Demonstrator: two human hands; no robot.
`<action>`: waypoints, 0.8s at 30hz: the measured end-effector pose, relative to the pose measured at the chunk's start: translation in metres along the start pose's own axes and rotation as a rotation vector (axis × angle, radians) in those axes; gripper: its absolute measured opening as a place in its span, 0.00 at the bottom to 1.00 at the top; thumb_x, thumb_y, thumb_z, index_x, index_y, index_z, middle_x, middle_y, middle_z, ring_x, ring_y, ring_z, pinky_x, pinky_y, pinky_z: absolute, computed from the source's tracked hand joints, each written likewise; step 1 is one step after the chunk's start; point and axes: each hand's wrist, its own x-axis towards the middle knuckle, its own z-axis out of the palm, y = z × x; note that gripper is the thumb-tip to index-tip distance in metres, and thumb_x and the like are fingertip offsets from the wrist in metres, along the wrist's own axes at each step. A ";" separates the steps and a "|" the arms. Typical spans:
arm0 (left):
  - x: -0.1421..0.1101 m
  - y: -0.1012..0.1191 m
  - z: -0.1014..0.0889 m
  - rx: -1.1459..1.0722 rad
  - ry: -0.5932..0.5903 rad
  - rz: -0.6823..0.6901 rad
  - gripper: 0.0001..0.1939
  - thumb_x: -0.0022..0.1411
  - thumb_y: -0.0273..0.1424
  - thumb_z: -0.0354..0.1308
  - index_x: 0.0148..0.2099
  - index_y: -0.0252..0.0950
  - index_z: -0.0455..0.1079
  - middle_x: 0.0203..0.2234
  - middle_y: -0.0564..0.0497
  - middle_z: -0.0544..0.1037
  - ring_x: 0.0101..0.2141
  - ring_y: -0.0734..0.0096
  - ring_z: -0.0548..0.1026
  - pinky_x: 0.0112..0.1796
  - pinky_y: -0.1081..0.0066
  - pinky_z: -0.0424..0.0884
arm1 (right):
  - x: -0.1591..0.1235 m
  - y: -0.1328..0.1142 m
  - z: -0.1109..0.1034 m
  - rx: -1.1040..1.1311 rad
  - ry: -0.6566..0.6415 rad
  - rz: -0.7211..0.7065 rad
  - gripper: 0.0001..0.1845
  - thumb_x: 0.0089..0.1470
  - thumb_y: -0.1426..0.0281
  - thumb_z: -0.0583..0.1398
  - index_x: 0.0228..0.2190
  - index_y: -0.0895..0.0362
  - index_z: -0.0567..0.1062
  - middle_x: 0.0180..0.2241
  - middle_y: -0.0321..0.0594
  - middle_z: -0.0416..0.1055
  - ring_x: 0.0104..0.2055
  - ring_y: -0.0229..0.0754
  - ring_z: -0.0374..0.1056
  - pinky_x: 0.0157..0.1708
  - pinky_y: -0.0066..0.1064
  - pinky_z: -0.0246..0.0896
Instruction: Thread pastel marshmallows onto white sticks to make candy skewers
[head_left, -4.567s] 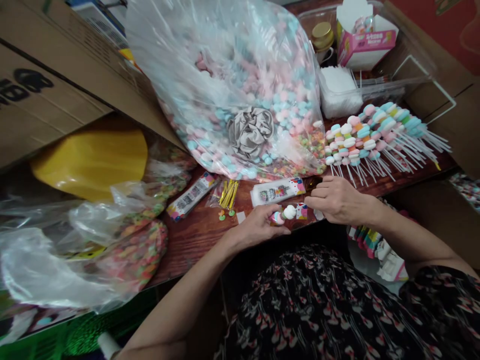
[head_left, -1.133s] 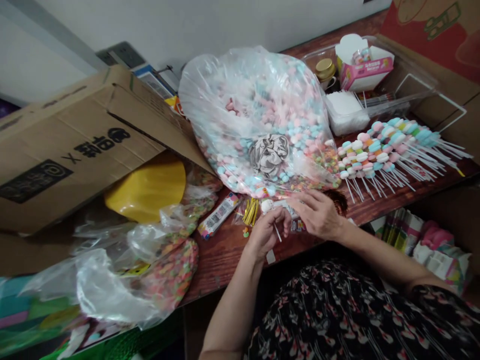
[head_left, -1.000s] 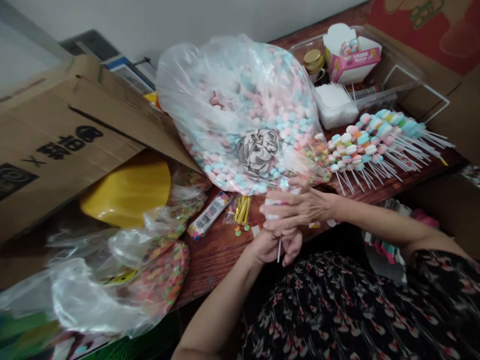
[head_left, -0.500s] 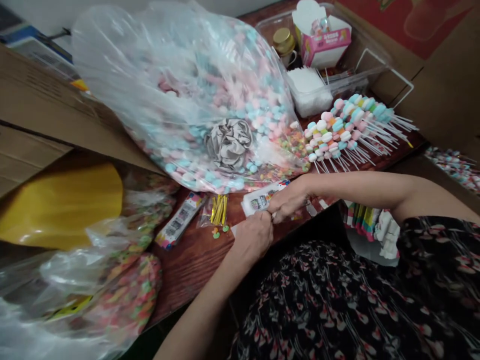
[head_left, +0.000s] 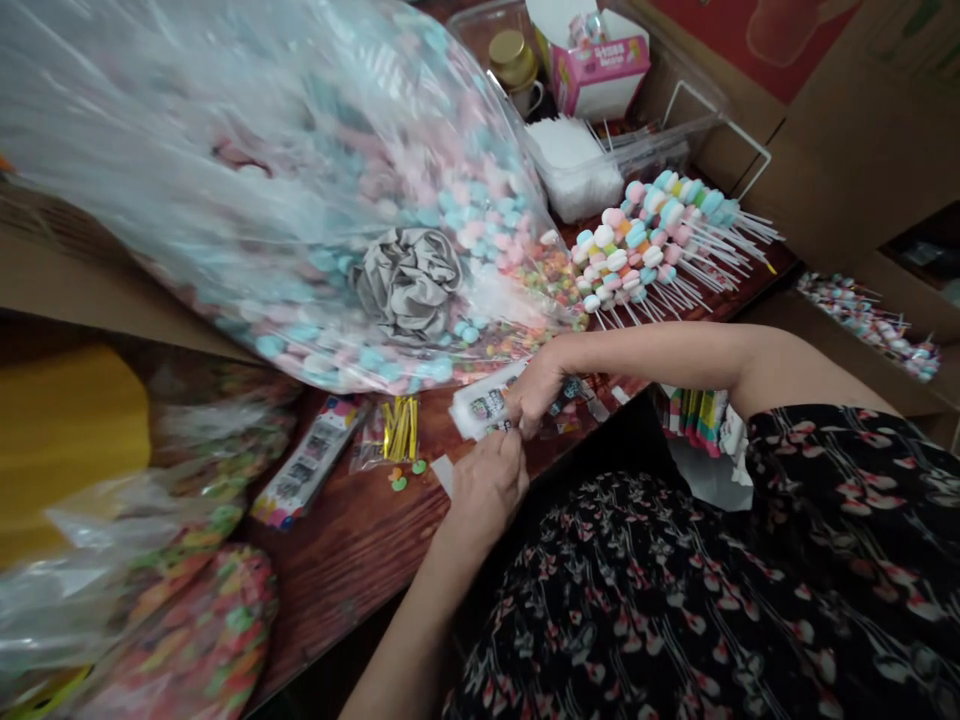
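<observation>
My left hand (head_left: 489, 478) is closed near the front edge of the table, its curled fingers meeting my right hand (head_left: 537, 388). The right hand is closed too, its fingertips pointing down over a stack of printed clear plastic wrappers (head_left: 480, 404). Whatever is pinched between the fingers is too small and hidden to make out. Beside the left wrist lies a white paper strip (head_left: 443, 473). Gold twist ties (head_left: 400, 428) sit left of the hands, with a few gummy candies (head_left: 398, 481) just below them. A printed packet (head_left: 307, 462) lies farther left.
A huge clear bag of pastel marshmallows (head_left: 337, 180) fills the back. Marshmallow skewers (head_left: 645, 240) are piled at right, before a clear plastic bin (head_left: 705, 100). Bags of gummies (head_left: 217, 620) stand at left. More sticks fill a cardboard box (head_left: 870, 320). Colourful packets (head_left: 694, 418) sit by my right forearm.
The view has swung right, so things sit farther left in the picture. My right hand's fingers now point more steeply downward; both hands stay together at the wrappers.
</observation>
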 end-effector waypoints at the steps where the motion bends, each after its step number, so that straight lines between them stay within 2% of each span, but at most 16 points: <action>1: 0.002 -0.001 0.001 -0.065 -0.011 -0.058 0.11 0.63 0.26 0.47 0.34 0.36 0.71 0.27 0.45 0.75 0.30 0.65 0.73 0.31 0.71 0.65 | -0.006 0.000 -0.001 -0.104 0.114 0.012 0.09 0.58 0.69 0.58 0.28 0.59 0.76 0.21 0.34 0.68 0.24 0.35 0.63 0.29 0.28 0.57; 3: 0.005 -0.008 0.004 -0.266 0.031 -0.152 0.12 0.63 0.29 0.48 0.34 0.36 0.73 0.28 0.46 0.77 0.31 0.66 0.74 0.33 0.71 0.67 | -0.023 0.001 0.001 -0.356 0.471 0.054 0.07 0.57 0.68 0.60 0.32 0.58 0.76 0.27 0.37 0.70 0.31 0.38 0.63 0.33 0.30 0.57; 5: 0.004 -0.016 0.008 -0.534 0.107 -0.273 0.12 0.63 0.33 0.51 0.34 0.37 0.75 0.27 0.48 0.77 0.30 0.68 0.74 0.33 0.72 0.68 | -0.044 0.005 0.015 -0.569 0.882 0.119 0.07 0.59 0.71 0.57 0.36 0.58 0.75 0.34 0.41 0.69 0.38 0.42 0.61 0.38 0.34 0.55; 6: 0.003 -0.020 0.010 -0.685 0.133 -0.359 0.12 0.62 0.35 0.53 0.34 0.37 0.75 0.25 0.50 0.77 0.27 0.69 0.73 0.31 0.73 0.68 | -0.053 0.008 0.027 -0.624 1.042 0.170 0.09 0.61 0.73 0.54 0.37 0.59 0.75 0.36 0.43 0.69 0.41 0.44 0.60 0.40 0.35 0.54; 7: 0.002 -0.022 0.012 -0.836 0.144 -0.456 0.12 0.60 0.37 0.55 0.34 0.36 0.76 0.22 0.51 0.76 0.24 0.71 0.72 0.28 0.74 0.68 | -0.060 0.012 0.043 -0.650 1.130 0.220 0.11 0.62 0.73 0.52 0.35 0.59 0.75 0.36 0.45 0.68 0.42 0.45 0.59 0.40 0.36 0.53; 8: 0.001 -0.023 0.014 -0.977 0.144 -0.556 0.12 0.58 0.38 0.57 0.34 0.36 0.76 0.20 0.53 0.74 0.21 0.73 0.70 0.25 0.75 0.66 | -0.063 0.017 0.061 -0.658 1.154 0.237 0.12 0.61 0.73 0.52 0.33 0.59 0.75 0.35 0.45 0.68 0.41 0.45 0.58 0.39 0.36 0.51; 10: 0.002 -0.020 0.018 -1.209 0.120 -0.709 0.13 0.54 0.39 0.60 0.34 0.35 0.76 0.17 0.55 0.71 0.17 0.77 0.67 0.19 0.77 0.62 | -0.060 0.029 0.098 -0.641 1.114 0.238 0.11 0.59 0.74 0.55 0.28 0.59 0.75 0.32 0.44 0.68 0.38 0.43 0.56 0.36 0.35 0.48; 12: 0.008 -0.013 0.020 -1.342 0.101 -0.780 0.14 0.52 0.40 0.62 0.34 0.34 0.76 0.17 0.56 0.71 0.15 0.79 0.66 0.16 0.79 0.59 | -0.048 0.041 0.128 -0.592 1.112 0.287 0.08 0.58 0.72 0.57 0.30 0.59 0.76 0.34 0.44 0.70 0.39 0.43 0.55 0.35 0.35 0.45; 14: 0.016 -0.005 0.020 -1.389 0.090 -0.798 0.15 0.51 0.40 0.64 0.34 0.33 0.76 0.17 0.56 0.71 0.15 0.80 0.66 0.15 0.80 0.57 | -0.034 0.050 0.145 -0.577 1.131 0.327 0.08 0.58 0.72 0.57 0.31 0.59 0.77 0.35 0.45 0.70 0.39 0.44 0.55 0.34 0.35 0.44; 16: 0.023 0.002 0.020 -1.393 0.079 -0.781 0.15 0.50 0.40 0.64 0.34 0.32 0.76 0.17 0.56 0.72 0.15 0.80 0.67 0.14 0.81 0.57 | -0.024 0.056 0.148 -0.591 1.144 0.341 0.09 0.58 0.73 0.56 0.31 0.59 0.76 0.35 0.45 0.70 0.39 0.44 0.55 0.33 0.35 0.43; 20: 0.026 0.009 0.020 -1.391 0.057 -0.750 0.15 0.50 0.41 0.64 0.33 0.32 0.75 0.17 0.57 0.71 0.15 0.82 0.66 0.14 0.82 0.57 | -0.018 0.062 0.142 -0.617 1.151 0.319 0.07 0.57 0.75 0.55 0.30 0.60 0.74 0.34 0.46 0.69 0.38 0.45 0.55 0.32 0.36 0.44; 24: 0.020 0.009 0.022 -1.404 0.044 -0.775 0.16 0.50 0.42 0.64 0.32 0.33 0.74 0.16 0.57 0.70 0.14 0.83 0.64 0.13 0.82 0.56 | -0.025 0.063 0.138 -0.477 1.248 0.185 0.09 0.60 0.74 0.52 0.30 0.60 0.71 0.33 0.45 0.70 0.37 0.44 0.57 0.34 0.35 0.49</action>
